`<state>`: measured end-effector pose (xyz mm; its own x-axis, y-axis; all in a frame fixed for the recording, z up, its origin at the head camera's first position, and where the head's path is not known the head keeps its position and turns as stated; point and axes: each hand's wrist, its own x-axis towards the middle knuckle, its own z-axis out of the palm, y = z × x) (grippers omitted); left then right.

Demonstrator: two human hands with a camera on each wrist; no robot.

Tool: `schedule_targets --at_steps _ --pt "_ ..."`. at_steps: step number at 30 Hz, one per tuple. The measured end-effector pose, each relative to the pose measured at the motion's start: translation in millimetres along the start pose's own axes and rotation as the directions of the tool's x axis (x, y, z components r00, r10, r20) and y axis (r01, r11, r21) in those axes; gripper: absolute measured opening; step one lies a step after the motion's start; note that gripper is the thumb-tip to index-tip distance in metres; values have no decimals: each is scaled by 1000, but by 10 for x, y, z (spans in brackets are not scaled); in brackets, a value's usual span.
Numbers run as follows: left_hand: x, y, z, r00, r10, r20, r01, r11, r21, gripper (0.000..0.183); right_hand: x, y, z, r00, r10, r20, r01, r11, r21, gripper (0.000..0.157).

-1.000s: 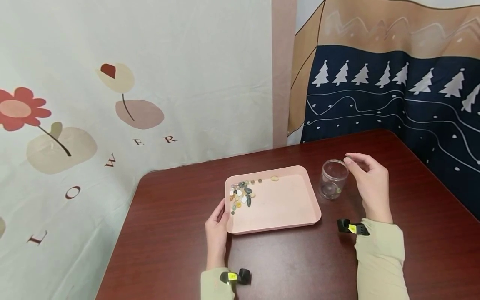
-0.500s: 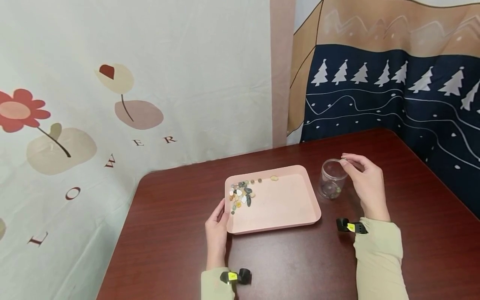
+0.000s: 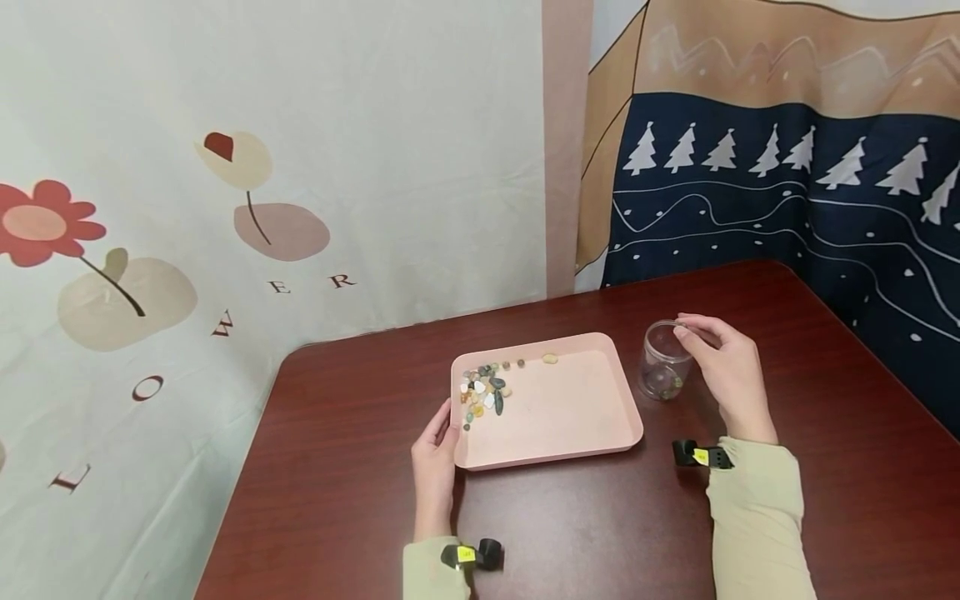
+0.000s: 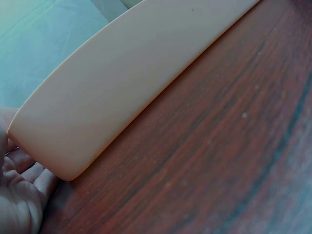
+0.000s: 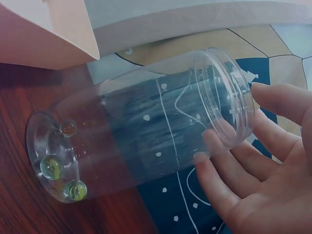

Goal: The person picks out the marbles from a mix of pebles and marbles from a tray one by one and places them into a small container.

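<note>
My left hand (image 3: pixel 432 458) grips the left edge of a pink tray (image 3: pixel 555 429); the left wrist view shows fingers at the tray's corner (image 4: pixel 70 161). Small pebbles (image 3: pixel 483 387) in dark, white, yellow and green lie bunched at the tray's left end. Right of the tray, a clear jar (image 3: pixel 663 367) stands upright without a lid. My right hand (image 3: pixel 723 371) is at its mouth, thumb and fingers loosely bent around the rim with nothing visible between them. Glass marbles (image 5: pixel 50 167) with green and yellow inside lie on the jar's bottom.
The dark red-brown wooden table (image 3: pixel 337 500) carries everything. One yellowish pebble (image 3: pixel 551 358) sits apart near the tray's far edge. Behind the table hang a pale flower-print cloth (image 3: pixel 412 167) and a navy tree-print cloth (image 3: pixel 712 200).
My right hand has moved left onto the jar's mouth; the small object earlier seen at its fingertips no longer shows there. The left hand and tray stay in place.
</note>
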<state>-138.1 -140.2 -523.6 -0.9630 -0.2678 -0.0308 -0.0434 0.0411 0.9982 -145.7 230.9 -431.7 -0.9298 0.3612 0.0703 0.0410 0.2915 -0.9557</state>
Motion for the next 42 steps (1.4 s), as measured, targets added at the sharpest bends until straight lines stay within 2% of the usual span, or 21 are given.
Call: schedule_targets --at_steps 21,35,42 --pt "22 7 4 1000 -3 10 3 1000 -5 36 30 58 9 1000 15 -12 -15 999 -36 44" --pt "3 4 1 1000 -12 -3 12 1000 10 36 31 79 20 1000 8 -20 -8 1000 5 41" --pt "-13 43 16 1000 -16 0 16 1000 14 36 26 87 11 1000 13 -8 -14 999 -35 45"
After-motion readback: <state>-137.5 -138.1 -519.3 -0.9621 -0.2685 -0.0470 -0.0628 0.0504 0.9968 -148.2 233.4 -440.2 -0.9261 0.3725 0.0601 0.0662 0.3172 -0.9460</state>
